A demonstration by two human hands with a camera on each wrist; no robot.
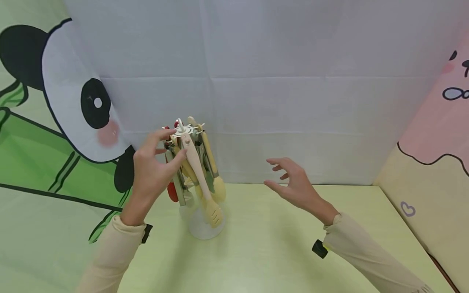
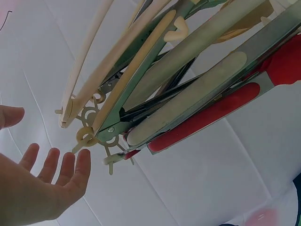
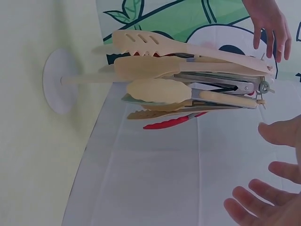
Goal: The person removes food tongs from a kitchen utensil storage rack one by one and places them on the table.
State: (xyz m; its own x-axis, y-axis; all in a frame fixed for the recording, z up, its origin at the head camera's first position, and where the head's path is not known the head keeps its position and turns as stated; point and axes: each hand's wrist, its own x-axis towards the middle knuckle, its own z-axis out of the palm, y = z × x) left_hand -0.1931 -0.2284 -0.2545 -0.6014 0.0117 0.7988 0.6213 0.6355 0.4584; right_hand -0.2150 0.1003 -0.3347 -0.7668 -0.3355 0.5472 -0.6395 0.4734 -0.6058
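Note:
A white utensil stand has a ring of hooks (image 1: 184,131) at its top and a round base (image 1: 205,232) on the table. Several kitchen tongs hang around it. Beige slotted tongs (image 1: 213,212) face the front, and beige tongs with a rounded head (image 3: 160,91) hang beside them. Tongs with red grips (image 2: 202,123) are on the left side. My left hand (image 1: 154,169) is by the hooks, fingers bent loosely; the left wrist view shows a gap between it and the tongs. To the right of the stand, my right hand (image 1: 296,184) hovers with spread, relaxed fingers, touching nothing.
The pale yellow-green table (image 1: 256,252) runs back to a white cloth (image 1: 275,101). A panda-printed cloth (image 1: 66,101) hangs at the left, and a pink and cream printed one (image 1: 436,134) at the right. The stand is near the back of the table.

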